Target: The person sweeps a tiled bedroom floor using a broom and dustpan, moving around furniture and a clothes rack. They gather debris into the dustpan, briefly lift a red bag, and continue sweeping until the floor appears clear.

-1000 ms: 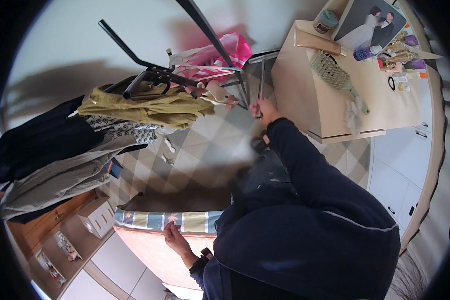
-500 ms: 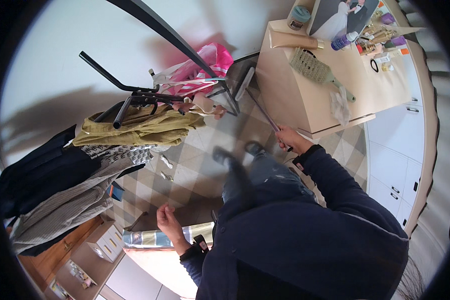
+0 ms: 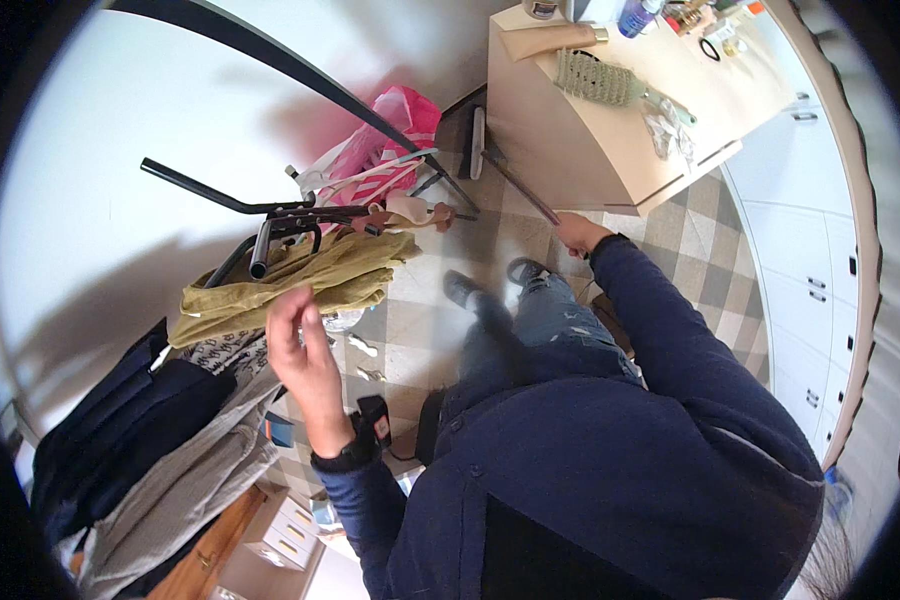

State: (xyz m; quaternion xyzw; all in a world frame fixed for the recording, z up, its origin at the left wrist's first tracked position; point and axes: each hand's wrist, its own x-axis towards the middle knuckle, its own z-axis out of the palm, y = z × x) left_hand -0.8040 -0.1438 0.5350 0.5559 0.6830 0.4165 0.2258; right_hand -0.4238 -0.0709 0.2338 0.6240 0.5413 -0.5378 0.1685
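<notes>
My right hand point(image 3: 578, 234) is closed around the thin pole of a long-handled broom point(image 3: 525, 187). Its narrow grey head point(image 3: 478, 142) rests on the floor in the gap between the wall and the pale dresser point(image 3: 570, 150). Raised at the left, my left hand point(image 3: 305, 365) is empty, its fingers loosely bent and the thumb apart from them. In this view it overlaps the olive garment point(image 3: 360, 275) hanging on a black metal rack point(image 3: 270, 215); whether it touches the cloth I cannot tell.
A pink-and-white plastic bag point(image 3: 395, 135) is beside the rack, with dark and grey clothes point(image 3: 130, 430) at left. On the dresser lie a green hairbrush point(image 3: 600, 80), a tube point(image 3: 545, 42) and crumpled clear plastic point(image 3: 670, 135). White cabinets point(image 3: 800, 260) line the right. Small white items point(image 3: 365, 345) lie on the checked floor.
My left hand has risen and moved forward to the hanging clothes. The broom head has shifted closer to the wall corner, and the whole view has turned slightly.
</notes>
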